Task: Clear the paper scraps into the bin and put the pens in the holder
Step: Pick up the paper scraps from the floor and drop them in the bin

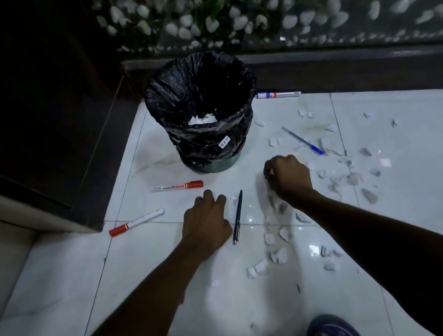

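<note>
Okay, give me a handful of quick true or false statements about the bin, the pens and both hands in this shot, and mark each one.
1. The bin already holds paper scraps. True.
2. The dark pen lies beside the left hand. True.
3. Both red-capped markers are inside the bin. False: they lie on the floor.
4. The right hand is spread flat. False: its fingers are curled into a fist.
5. The floor is clear of scraps. False: many remain.
</note>
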Tool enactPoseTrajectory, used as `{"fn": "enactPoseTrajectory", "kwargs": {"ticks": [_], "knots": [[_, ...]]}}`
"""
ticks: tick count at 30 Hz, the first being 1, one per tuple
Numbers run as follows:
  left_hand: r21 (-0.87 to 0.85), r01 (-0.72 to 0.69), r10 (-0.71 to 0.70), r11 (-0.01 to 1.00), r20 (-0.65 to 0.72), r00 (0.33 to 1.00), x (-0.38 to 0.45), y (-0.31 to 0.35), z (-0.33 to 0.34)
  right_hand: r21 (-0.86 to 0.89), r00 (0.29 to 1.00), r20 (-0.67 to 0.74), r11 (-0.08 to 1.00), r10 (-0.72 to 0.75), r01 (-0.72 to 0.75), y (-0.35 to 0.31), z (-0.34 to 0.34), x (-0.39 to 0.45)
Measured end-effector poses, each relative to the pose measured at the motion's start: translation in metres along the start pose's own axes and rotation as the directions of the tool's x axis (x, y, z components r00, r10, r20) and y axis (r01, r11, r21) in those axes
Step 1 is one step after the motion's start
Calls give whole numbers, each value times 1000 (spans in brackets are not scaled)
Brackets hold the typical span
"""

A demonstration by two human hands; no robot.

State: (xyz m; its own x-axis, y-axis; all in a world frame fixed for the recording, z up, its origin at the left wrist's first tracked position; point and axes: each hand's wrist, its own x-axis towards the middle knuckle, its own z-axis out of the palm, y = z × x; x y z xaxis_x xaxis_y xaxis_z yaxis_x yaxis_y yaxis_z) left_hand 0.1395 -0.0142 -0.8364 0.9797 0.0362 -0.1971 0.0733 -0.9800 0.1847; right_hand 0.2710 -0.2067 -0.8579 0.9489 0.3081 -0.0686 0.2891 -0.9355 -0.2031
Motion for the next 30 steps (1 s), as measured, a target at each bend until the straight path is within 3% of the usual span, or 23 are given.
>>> {"fn": "enactPoseTrajectory", "kwargs": {"ticks": [3, 6, 11, 15, 21, 23, 26, 30], "knots": [[-78, -41, 48, 996, 88, 995, -14, 0, -1, 57, 997, 46, 997, -63, 60, 4, -1, -24], [-32, -90, 95, 995, 181, 979, -23, -2, 1, 44, 959, 156, 972, -237, 233, 13, -5, -50], [-136, -82, 98, 987, 110, 989, -31, -7, 13, 8, 868, 300, 911, -395, 412, 23, -8, -87], [-168, -30, 51, 985, 119, 992, -31, -1, 11, 111, 842, 263, 882, -471, 458, 23, 0, -100], [-307, 63, -62, 950, 13, 998, -56, 7, 10, 143, 872, 272, 913, -407, 382, 13, -2, -100], [-253, 63, -65, 965, 2, 998, -66, 11, 10, 144, 883, 268, 922, -386, 360, 6, -6, -109], [-121, 113, -107, 986, 54, 993, -80, 17, 12, 6, 883, 209, 903, -421, 429, 0, -4, -131], [-106, 267, -259, 958, 88, 962, -104, 26, 28, -97, 868, 315, 897, -384, 432, -7, -1, -153]]}}
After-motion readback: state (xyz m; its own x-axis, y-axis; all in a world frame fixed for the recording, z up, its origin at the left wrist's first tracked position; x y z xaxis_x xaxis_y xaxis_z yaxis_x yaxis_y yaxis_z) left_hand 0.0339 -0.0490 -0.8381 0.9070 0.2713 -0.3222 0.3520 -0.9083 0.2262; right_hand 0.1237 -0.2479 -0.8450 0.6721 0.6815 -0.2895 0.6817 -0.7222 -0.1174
